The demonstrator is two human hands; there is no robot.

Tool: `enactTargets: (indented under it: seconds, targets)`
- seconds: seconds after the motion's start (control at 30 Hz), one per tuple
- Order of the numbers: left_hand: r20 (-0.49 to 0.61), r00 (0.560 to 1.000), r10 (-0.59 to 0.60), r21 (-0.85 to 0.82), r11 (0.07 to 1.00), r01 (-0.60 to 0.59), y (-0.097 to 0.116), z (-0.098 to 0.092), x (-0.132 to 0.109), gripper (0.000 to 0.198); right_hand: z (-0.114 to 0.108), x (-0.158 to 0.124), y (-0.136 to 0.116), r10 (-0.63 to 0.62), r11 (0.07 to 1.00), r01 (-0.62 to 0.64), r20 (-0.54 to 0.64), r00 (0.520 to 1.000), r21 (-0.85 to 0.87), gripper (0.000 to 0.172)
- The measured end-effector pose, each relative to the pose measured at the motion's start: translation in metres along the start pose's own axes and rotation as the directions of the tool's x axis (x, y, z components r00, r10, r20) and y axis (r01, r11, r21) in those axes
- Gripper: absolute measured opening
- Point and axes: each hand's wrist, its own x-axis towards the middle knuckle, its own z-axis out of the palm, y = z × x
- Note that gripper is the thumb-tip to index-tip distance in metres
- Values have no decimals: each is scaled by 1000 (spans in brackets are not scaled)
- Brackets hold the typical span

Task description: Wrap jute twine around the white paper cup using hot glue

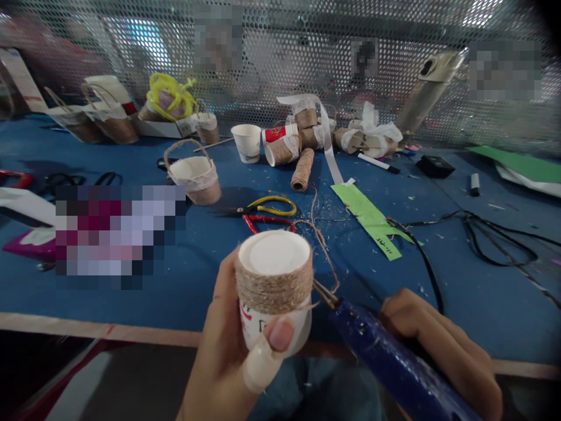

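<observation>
My left hand (232,351) is closed round an upside-down paper cup (302,336), its thumb across the printed side and a bandage-like wrap on that thumb. Brown twine (274,289) is wound in tight rows over the cup's upper half. A loose strand (326,254) runs from the cup back across the table. In my right hand (438,345) is a blue-handled tool (390,356) with thin metal prongs at its tip; its exact kind I cannot tell. The prongs touch or nearly touch the cup's right side, beside the twine.
Yellow-and-red-handled scissors (267,211) lie behind the cup. A twine spool (302,169), a twine-wrapped basket (197,178), and a white cup (246,143) stand or lie farther back. Green paper (372,225) and a black cord (427,263) are at right; perforated metal screen (280,58) behind.
</observation>
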Motion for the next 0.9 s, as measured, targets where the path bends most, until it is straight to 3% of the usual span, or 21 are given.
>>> enactTargets:
  seconds: [0.27, 0.7, 0.9]
  targets:
    - [-1, 1000, -16, 14, 1000, 16, -1, -1, 1, 59, 5, 1, -3, 41, 999, -40, -53, 998, 12, 30]
    - [-13, 999, -38, 38, 999, 39, 6, -2, 4, 54, 0, -2, 2, -7, 999, 9, 54, 999, -31, 26]
    - [5, 996, -87, -16, 996, 87, 6, -3, 3, 63, 0, -2, 3, -3, 999, 5, 28, 1000, -42, 29]
